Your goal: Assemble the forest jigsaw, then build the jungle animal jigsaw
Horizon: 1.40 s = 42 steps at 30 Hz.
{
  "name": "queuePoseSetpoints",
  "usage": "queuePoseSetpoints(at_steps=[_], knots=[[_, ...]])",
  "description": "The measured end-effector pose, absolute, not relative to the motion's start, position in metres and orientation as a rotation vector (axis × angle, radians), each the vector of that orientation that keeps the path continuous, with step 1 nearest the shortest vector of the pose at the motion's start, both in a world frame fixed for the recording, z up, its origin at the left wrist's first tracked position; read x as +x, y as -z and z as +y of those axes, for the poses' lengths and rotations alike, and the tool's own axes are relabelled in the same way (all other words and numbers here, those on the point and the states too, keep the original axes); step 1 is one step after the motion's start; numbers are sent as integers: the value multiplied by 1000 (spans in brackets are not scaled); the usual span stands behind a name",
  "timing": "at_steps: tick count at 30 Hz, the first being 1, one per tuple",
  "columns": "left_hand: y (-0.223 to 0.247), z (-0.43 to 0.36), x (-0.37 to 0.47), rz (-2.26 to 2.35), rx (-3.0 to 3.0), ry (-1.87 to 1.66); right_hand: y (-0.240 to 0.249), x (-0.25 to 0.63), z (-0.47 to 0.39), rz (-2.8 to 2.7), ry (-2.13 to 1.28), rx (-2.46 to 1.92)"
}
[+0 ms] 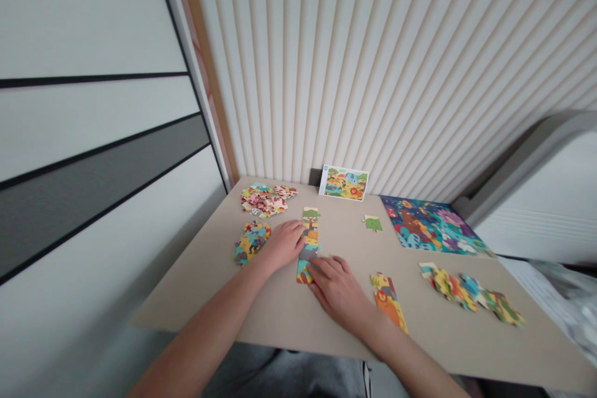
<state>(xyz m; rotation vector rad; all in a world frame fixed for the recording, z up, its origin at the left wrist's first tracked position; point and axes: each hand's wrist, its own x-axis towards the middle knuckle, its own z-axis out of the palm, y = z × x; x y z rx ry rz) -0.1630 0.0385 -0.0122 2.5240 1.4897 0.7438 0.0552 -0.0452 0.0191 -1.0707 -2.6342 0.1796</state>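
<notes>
A joined column of puzzle pieces (310,237) stands upright down the middle of the table, with a green tree at its top. My left hand (285,242) rests at its left side, fingertips touching the column's middle. Against the lower right part lie the fingers of my right hand (336,286), spread and flat. To the right of that hand is an orange lion section (390,302). A loose green piece (373,222) lies farther back. The picture card (344,183) leans at the table's back edge.
Loose pieces form a pink and red heap (265,200) at the back left and a yellow-blue pile (252,241) beside my left hand. A finished dark blue puzzle (431,226) lies back right; a row of overlapping pieces (469,292) sits in front of it.
</notes>
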Motion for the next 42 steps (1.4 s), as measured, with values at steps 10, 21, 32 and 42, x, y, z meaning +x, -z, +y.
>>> queuePoseSetpoints(at_steps=[10,21,32,42], knots=[[6,30,-162,1438,2580,-697,-31,111,-101,-2491,-147,-1131],[15,35,-166,1462,2645,-562,38,270,-124,-1923,231,-1523],[27,42,-169,1456,2694,-571,32,250,-127,-1802,137,-1707],[28,42,-168,1430,2691,-629,30,291,-117,-1683,350,-1882]])
